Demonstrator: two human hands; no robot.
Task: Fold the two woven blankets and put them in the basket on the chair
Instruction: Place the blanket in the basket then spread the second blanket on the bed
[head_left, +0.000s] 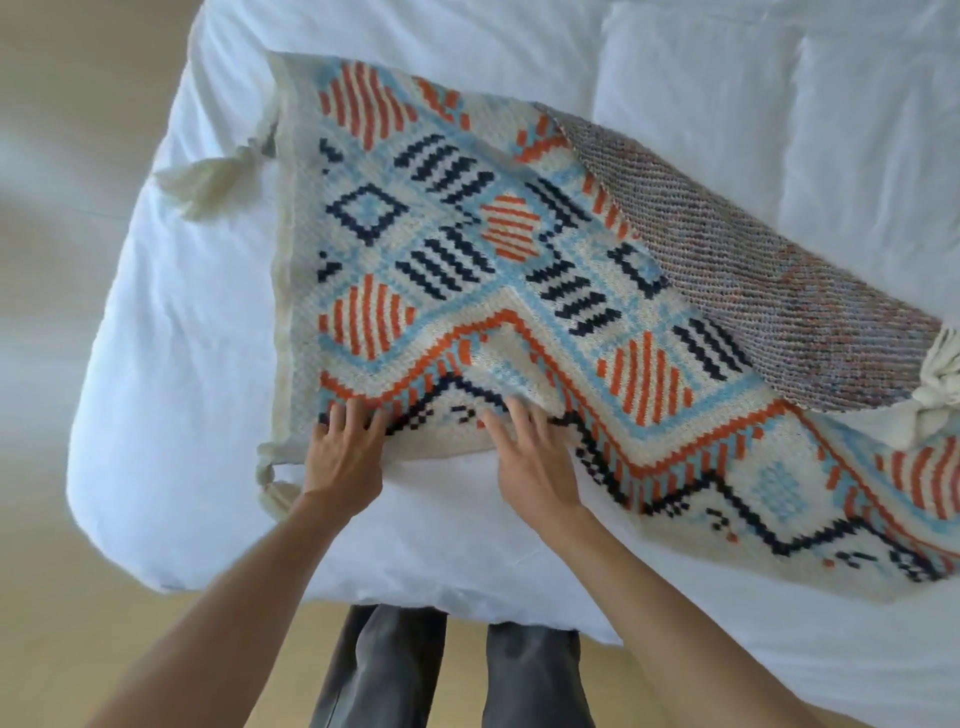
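The woven blanket (467, 270) lies partly folded on the white bed (171, 364). The left hand (345, 460) and right hand (535, 467) press its near edge, fingers (358, 413) straight and spread wide.

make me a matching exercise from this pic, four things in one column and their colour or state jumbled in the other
Things:
1. woven blanket
2. duvet
3. turned-back corner
4. trousers

Descriptions:
a. grey
b. plain white
c. orange, light blue and navy pattern facing up
d. muted striped underside showing

Pairs: 1-c, 2-b, 3-d, 4-a
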